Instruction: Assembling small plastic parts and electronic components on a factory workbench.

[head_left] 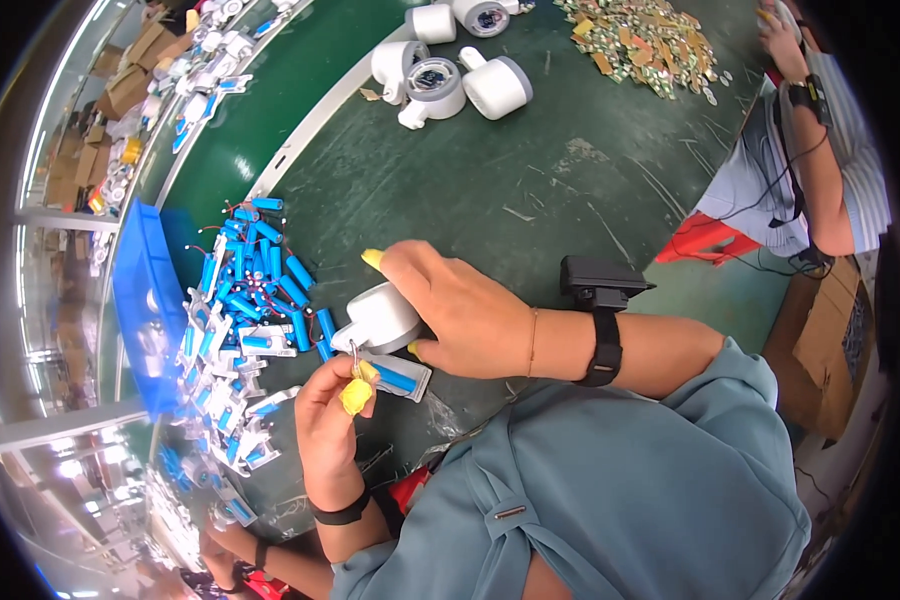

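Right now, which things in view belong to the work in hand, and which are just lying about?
Belonging, it seems:
- white housing, held by the right hand, left hand at its narrow end
- probably the blue cell just below, piled blue cells and other white housings

Apparently lying about:
- heap of small boards
- cardboard box

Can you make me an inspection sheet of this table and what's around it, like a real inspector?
Surface: green tabletop, scratched and scuffed
Things in hand: white part, rounded with a narrow end
Clutter: heaped blue cylinders, white housings, small flat pieces
Hands: right hand grips the white part; left hand at its narrow end, grip unclear
Cables: red wires among the cylinders; dark cables by a co-worker
Surroundings: blue bin left, cardboard right
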Motion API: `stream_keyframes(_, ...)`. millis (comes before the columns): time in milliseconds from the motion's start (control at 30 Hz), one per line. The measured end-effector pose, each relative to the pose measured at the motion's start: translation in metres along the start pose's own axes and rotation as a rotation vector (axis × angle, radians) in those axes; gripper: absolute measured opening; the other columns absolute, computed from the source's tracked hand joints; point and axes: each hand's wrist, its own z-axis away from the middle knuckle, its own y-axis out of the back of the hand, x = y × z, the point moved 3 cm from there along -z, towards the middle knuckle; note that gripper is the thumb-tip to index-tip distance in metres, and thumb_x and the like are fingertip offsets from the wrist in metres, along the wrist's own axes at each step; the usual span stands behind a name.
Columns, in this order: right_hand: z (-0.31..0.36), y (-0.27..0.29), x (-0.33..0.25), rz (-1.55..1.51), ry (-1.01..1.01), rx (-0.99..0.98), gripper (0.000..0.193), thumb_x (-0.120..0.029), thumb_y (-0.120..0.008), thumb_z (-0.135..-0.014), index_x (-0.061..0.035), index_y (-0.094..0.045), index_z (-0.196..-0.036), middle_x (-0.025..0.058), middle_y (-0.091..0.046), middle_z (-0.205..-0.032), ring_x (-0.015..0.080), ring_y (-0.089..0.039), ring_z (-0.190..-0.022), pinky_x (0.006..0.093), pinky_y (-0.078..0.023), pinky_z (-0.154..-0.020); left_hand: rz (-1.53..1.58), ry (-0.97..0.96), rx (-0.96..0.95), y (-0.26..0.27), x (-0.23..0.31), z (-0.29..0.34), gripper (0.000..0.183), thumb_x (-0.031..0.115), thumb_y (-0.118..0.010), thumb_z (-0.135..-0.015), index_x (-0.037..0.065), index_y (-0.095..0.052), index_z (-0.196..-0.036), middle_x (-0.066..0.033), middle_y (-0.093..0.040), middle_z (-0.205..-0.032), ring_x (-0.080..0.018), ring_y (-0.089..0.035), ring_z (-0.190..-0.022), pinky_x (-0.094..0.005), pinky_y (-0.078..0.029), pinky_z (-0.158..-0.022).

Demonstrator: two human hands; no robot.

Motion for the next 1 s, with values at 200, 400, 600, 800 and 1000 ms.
stream_keyframes(200,0.017,-0.018,0.004,-0.086,0.059,-0.016,0.077,-0.004,-0.076,-0.068,-0.0019,-0.039,-0.136,0.0177,-0.044,-0.132,0.0408,-0.052,-0.112,0.0438,-0.047,-0.094,-0.478,0.074,-0.119,0.014,-0.002,0.019,0.018,-0.001,-0.067,-0.077,-0.001,-0.062,-0.095,-0.0019,-0.06,-0.087,-0.009,-0.055,-0.077,-0.023,-0.044,-0.069)
stream_keyframes(400,0.036,-0.016,-0.005,-0.124,0.047,-0.045,0.079,-0.007,-0.079,-0.069,-0.0011,-0.039,-0.137,0.0197,-0.046,-0.132,0.0395,-0.049,-0.12,0.0444,-0.042,-0.102,-0.76,0.058,-0.168,0.003,0.007,0.036,0.023,-0.004,-0.065,-0.07,-0.002,-0.062,-0.093,-0.0056,-0.058,-0.083,-0.013,-0.054,-0.067,-0.025,-0.045,-0.062)
stream_keyframes(600,0.035,-0.023,-0.001,-0.101,0.02,-0.05,0.081,-0.008,-0.08,-0.069,-0.0005,-0.039,-0.139,0.0191,-0.051,-0.128,0.0387,-0.049,-0.12,0.0443,-0.039,-0.103,-0.89,-0.078,-0.122,-0.003,0.001,0.043,0.03,-0.004,-0.066,-0.066,-0.002,-0.063,-0.096,-0.0074,-0.057,-0.08,-0.0162,-0.057,-0.067,-0.0263,-0.048,-0.06)
stream_keyframes(800,0.033,-0.025,-0.002,-0.07,0.038,-0.062,0.077,-0.007,-0.08,-0.069,-0.0012,-0.042,-0.136,0.0188,-0.052,-0.128,0.0381,-0.05,-0.12,0.0438,-0.041,-0.102,-0.914,-0.113,-0.093,-0.003,-0.002,0.044,0.032,-0.004,-0.067,-0.065,-0.002,-0.063,-0.097,-0.0083,-0.057,-0.079,-0.0166,-0.058,-0.065,-0.026,-0.048,-0.059)
stream_keyframes(1000,0.03,-0.02,-0.003,-0.074,-0.032,-0.023,0.075,-0.004,-0.077,-0.069,-0.0011,-0.042,-0.135,0.0191,-0.052,-0.127,0.0393,-0.051,-0.117,0.0432,-0.043,-0.099,-0.821,-0.091,-0.002,-0.007,-0.006,0.038,0.029,-0.005,-0.066,-0.067,-0.002,-0.064,-0.095,-0.0069,-0.058,-0.077,-0.0132,-0.056,-0.063,-0.0241,-0.045,-0.057)
